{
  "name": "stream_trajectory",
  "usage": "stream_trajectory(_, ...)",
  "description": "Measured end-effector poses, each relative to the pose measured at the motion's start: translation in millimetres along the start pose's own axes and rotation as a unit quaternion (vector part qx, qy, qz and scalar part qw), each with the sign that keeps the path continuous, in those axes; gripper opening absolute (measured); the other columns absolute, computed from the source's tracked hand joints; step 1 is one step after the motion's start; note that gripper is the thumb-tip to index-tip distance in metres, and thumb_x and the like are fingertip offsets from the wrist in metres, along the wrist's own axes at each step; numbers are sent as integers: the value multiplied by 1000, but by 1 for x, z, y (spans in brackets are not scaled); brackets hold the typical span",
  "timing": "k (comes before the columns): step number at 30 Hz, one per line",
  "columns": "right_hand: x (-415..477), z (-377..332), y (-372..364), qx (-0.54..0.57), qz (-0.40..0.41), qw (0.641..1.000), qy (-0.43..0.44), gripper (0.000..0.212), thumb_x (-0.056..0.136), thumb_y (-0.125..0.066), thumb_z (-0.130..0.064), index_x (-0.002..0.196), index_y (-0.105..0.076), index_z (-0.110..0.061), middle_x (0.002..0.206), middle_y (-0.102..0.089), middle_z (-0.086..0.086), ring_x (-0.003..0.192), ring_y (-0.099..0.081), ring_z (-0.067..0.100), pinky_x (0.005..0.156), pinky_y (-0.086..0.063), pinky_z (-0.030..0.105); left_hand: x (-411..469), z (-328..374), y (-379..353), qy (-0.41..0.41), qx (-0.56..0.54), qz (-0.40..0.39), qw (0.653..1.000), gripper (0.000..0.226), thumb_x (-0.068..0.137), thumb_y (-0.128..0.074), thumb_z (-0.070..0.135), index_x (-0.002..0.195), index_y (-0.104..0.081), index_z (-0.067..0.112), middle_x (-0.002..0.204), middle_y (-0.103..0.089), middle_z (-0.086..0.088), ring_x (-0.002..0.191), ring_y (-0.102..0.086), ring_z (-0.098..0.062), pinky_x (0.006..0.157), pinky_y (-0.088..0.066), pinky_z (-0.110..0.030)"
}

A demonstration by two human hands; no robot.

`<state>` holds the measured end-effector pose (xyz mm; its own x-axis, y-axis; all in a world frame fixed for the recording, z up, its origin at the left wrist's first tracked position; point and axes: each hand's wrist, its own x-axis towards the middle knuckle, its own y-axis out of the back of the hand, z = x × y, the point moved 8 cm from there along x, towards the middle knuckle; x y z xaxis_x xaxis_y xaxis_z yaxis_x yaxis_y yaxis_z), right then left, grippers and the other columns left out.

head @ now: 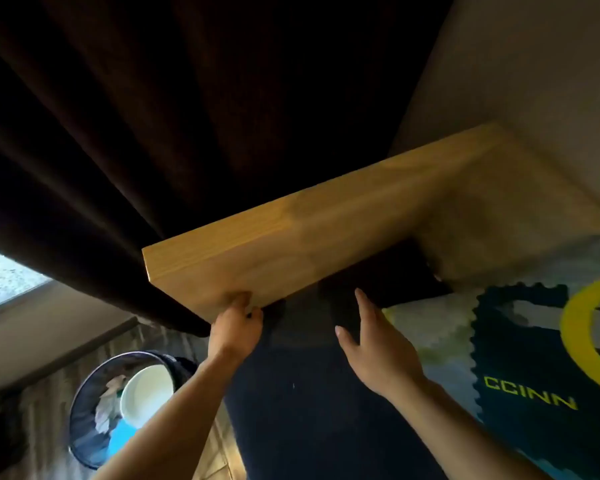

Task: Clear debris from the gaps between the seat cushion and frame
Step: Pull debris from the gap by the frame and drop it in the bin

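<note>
Two bare hands are reaching up toward a light wooden frame point(326, 230) that is running across the middle of the view. The left hand point(234, 329) is pinching the frame's lower near edge close to its left corner, thumb on the front face and fingers curled under it. The right hand point(374, 344) is hovering open with fingers spread, holding nothing, just below the dark gap beside the frame. A dark seat cushion point(291, 393) is lying under both forearms, its far end meeting the frame in shadow; no debris is showing clearly there. A mesh bin point(84, 420) with rubbish is standing at the lower left, beside a dark curtain point(101, 133).
</note>
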<state>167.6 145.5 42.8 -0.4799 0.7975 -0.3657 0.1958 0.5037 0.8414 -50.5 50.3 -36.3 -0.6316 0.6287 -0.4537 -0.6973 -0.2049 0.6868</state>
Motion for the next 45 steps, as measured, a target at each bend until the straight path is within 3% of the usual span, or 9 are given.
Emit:
stream_trajectory(9,69,14,-102,-50,-86,995,-4,68,92,-39,-50,148,-9,-27,158,-17,-3,139,-34,19,103,-41,36,42,-82,-56,56,12,-42,998,39,89,-48,23,129,-51,20,119,-62,-19,105,-57,-40,81,-45,-37)
stream_trajectory(20,148,-18,-185,-156,-110,972,135,62,91,-38,-50,145,-25,-23,151,-31,0,139,-30,20,114,-23,37,65,-91,-85,7,59,47,997,38,90,-42,36,118,-59,17,125,-61,-10,116,-52,-30,96,-40,-37)
stream_trajectory(24,164,-23,-193,-201,-85,961,166,46,94,-33,-43,134,-44,-23,141,-46,0,132,-38,21,113,-24,35,68,-81,-96,-17,136,79,987,39,90,-40,36,112,-60,10,118,-64,-13,113,-53,-31,100,-36,-37)
stream_trajectory(28,179,-24,-197,-185,-138,970,74,36,93,-33,-33,113,-60,-18,126,-58,8,116,-53,30,88,-46,39,79,-75,-102,0,128,66,990,37,87,-42,36,96,-64,9,104,-69,-17,97,-60,-36,80,-42,-36)
stream_trajectory(31,185,-25,-201,-208,-159,964,41,30,90,-38,-27,105,-61,-14,119,-61,10,106,-59,31,73,-44,35,87,-71,-104,5,143,55,988,36,86,-41,39,83,-64,11,95,-71,-17,88,-63,-37,71,-36,-34)
stream_trajectory(37,189,-33,-206,-214,-198,953,78,33,92,-34,-29,105,-60,-13,121,-59,12,111,-53,30,94,-37,37,96,-68,-117,33,147,55,987,36,86,-40,37,56,-48,19,79,-71,-8,81,-62,-29,84,-29,-37)
stream_trajectory(41,192,-39,-210,-197,-243,948,66,25,92,-32,-24,74,-48,-17,102,-54,13,101,-50,28,94,-32,39,94,-70,-115,-2,160,82,984,33,86,-38,38,71,-60,18,80,-72,-9,80,-62,-29,87,-30,-38)
stream_trajectory(43,189,-40,-223,-221,-288,931,51,36,94,-29,-33,112,-53,-15,128,-47,17,120,-41,32,105,-24,44,94,-71,-116,-9,138,71,988,35,88,-36,38,76,-64,20,80,-72,-7,82,-62,-28,88,-29,-37)
stream_trajectory(45,188,-46,-230,-227,-309,922,49,51,94,-26,-38,141,-33,-19,152,-26,13,139,-22,34,114,-13,52,95,-70,-116,-13,115,56,992,36,89,-33,39,72,-60,23,82,-72,-6,84,-62,-27,89,-27,-38)
